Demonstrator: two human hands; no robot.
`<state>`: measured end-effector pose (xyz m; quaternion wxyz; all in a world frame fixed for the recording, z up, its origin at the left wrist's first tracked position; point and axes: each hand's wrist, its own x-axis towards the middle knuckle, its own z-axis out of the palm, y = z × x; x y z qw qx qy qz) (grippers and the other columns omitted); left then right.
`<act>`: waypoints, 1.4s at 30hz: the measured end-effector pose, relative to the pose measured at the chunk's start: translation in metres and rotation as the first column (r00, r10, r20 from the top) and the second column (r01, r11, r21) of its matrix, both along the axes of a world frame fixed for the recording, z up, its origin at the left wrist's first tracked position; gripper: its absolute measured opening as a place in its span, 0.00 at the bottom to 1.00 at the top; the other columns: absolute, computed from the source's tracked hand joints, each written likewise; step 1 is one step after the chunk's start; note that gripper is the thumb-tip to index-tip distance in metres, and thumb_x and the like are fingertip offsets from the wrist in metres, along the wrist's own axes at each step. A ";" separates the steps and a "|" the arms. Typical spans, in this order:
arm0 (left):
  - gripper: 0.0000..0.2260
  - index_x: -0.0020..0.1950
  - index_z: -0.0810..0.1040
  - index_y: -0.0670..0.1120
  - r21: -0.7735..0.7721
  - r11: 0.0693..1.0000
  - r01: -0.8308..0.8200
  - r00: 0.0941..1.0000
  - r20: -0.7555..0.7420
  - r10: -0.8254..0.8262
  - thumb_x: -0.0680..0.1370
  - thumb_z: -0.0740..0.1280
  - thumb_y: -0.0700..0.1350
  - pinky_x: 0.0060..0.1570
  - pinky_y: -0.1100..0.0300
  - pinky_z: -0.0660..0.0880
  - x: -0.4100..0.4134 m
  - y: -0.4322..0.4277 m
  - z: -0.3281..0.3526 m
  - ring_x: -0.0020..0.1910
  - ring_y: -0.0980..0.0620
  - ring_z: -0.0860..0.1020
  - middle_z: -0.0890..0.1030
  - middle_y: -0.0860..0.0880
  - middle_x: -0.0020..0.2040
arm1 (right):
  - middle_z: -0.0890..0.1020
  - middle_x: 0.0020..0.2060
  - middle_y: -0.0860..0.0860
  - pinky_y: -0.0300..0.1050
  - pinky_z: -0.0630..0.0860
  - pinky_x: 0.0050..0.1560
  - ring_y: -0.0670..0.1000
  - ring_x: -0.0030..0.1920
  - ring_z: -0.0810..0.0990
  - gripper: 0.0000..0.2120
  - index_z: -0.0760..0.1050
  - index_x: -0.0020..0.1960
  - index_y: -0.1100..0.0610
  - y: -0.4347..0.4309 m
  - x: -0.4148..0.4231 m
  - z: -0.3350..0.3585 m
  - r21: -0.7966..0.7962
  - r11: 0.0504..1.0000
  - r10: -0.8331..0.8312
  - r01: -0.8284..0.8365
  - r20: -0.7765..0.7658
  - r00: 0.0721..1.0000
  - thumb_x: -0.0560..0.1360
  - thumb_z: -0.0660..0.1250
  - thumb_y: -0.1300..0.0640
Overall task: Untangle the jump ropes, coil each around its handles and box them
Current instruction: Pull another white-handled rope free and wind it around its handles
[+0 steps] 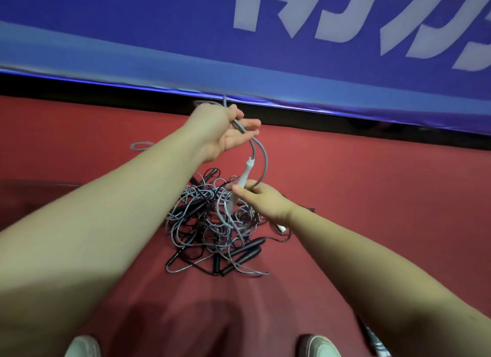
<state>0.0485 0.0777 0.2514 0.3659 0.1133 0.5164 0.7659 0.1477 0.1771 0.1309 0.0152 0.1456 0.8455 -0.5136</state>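
1. Grey rope (252, 148) is the one in hand. Its white handle (244, 178) is up off the floor, above the tangle. Long axis is steep: cord end up and slightly right, butt end down-left into the fist.
2. Right hand (265, 201) grips the handle's lower part, fingers curled round it. A 2nd strand of grey cord arcs down into the same grip from the right.
3. Left hand (225, 131) sits higher and farther from the body. It pinches the cord btwn thumb and fingers, just past the handle's top.
4. Key relation: the free cord lies up and left of the handle, w/ the L hand nearer it and the R hand on the handle. My read is that the next wraps go round the handle's long axis, L hand feeding. Can't tell whether this rope is fully clear of the pile.
5. Tangle (210, 224) of grey and black cords lies on the red floor (372, 197), directly below both hands. Black handles (245, 250) are at its near edge. Most of the job looks undone, and no box is in view.
6. Small grey loop (142, 145) lies apart, to the left.
7. Writing: the blue banner (132, 24) behind carries big white characters, cropped at the top, not readable. No brand seen on ropes or handle.
8. Shoes (318, 346) show at the bottom edge.
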 end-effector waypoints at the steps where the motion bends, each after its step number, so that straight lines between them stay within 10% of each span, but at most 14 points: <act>1: 0.10 0.43 0.68 0.39 0.025 0.999 -0.029 1.000 -0.008 0.029 0.83 0.54 0.38 0.37 0.57 0.81 -0.004 -0.003 0.003 0.40 0.44 0.81 0.80 0.37 0.38 | 0.81 0.47 0.52 0.42 0.73 0.50 0.47 0.45 0.79 0.13 0.77 0.55 0.56 -0.001 0.001 0.004 0.008 1.000 -0.028 0.028 -0.014 0.999 0.80 0.60 0.49; 8: 0.12 0.45 0.71 0.43 -0.232 0.958 -0.167 0.985 -0.087 0.150 0.83 0.55 0.47 0.46 0.53 0.78 -0.041 -0.037 -0.028 0.39 0.49 0.80 0.79 0.43 0.48 | 0.74 0.38 0.52 0.42 0.68 0.39 0.47 0.37 0.70 0.16 0.74 0.49 0.59 0.005 0.012 0.043 0.033 0.996 -0.080 0.083 -0.067 0.995 0.80 0.56 0.47; 15: 0.14 0.58 0.75 0.45 -0.592 0.738 0.324 0.884 -0.088 -0.460 0.78 0.64 0.53 0.49 0.54 0.79 -0.015 -0.049 -0.081 0.51 0.51 0.79 0.80 0.49 0.56 | 0.73 0.24 0.45 0.32 0.66 0.23 0.42 0.21 0.70 0.20 0.77 0.41 0.55 -0.001 0.006 0.082 -0.379 0.901 -0.243 0.210 -0.041 0.969 0.80 0.54 0.44; 23: 0.13 0.53 0.77 0.45 -0.415 0.819 0.396 0.783 -0.313 -0.538 0.76 0.62 0.30 0.47 0.62 0.70 0.012 -0.032 -0.054 0.48 0.50 0.76 0.82 0.46 0.49 | 0.72 0.31 0.50 0.37 0.71 0.29 0.48 0.30 0.72 0.16 0.79 0.42 0.50 -0.007 0.002 0.092 -0.436 0.854 -0.324 0.283 -0.022 0.946 0.79 0.58 0.43; 26: 0.06 0.52 0.76 0.38 -0.373 0.808 0.457 0.763 -0.304 -0.571 0.77 0.63 0.33 0.36 0.64 0.65 0.021 -0.029 -0.047 0.32 0.55 0.74 0.79 0.46 0.36 | 0.75 0.38 0.51 0.44 0.72 0.41 0.50 0.39 0.74 0.15 0.78 0.42 0.49 -0.009 0.000 0.088 -0.384 0.877 -0.336 0.290 -0.057 0.940 0.79 0.57 0.44; 31: 0.07 0.41 0.75 0.46 -0.383 0.839 0.386 0.818 -0.278 -0.504 0.79 0.64 0.44 0.39 0.64 0.73 0.026 -0.023 -0.046 0.34 0.58 0.78 0.81 0.53 0.34 | 0.79 0.47 0.53 0.52 0.71 0.61 0.54 0.50 0.76 0.16 0.78 0.45 0.51 -0.007 0.001 0.082 -0.332 0.912 -0.276 0.239 -0.068 0.959 0.80 0.56 0.45; 36: 0.04 0.47 0.77 0.45 -0.269 0.893 0.360 0.912 -0.101 -0.398 0.78 0.63 0.38 0.48 0.58 0.77 0.026 -0.022 -0.047 0.42 0.53 0.80 0.82 0.49 0.40 | 0.83 0.40 0.49 0.43 0.80 0.44 0.48 0.40 0.82 0.15 0.77 0.48 0.54 -0.009 0.000 0.077 -0.512 0.839 -0.235 0.185 -0.033 0.971 0.80 0.57 0.46; 42: 0.05 0.42 0.65 0.43 -0.261 0.939 0.223 0.971 -0.022 -0.237 0.74 0.55 0.34 0.25 0.66 0.71 0.008 -0.033 -0.040 0.23 0.54 0.73 0.73 0.49 0.27 | 0.78 0.32 0.46 0.33 0.69 0.24 0.41 0.23 0.72 0.01 0.75 0.46 0.55 0.010 0.003 0.046 -0.375 0.872 -0.325 0.313 0.032 0.945 0.77 0.65 0.60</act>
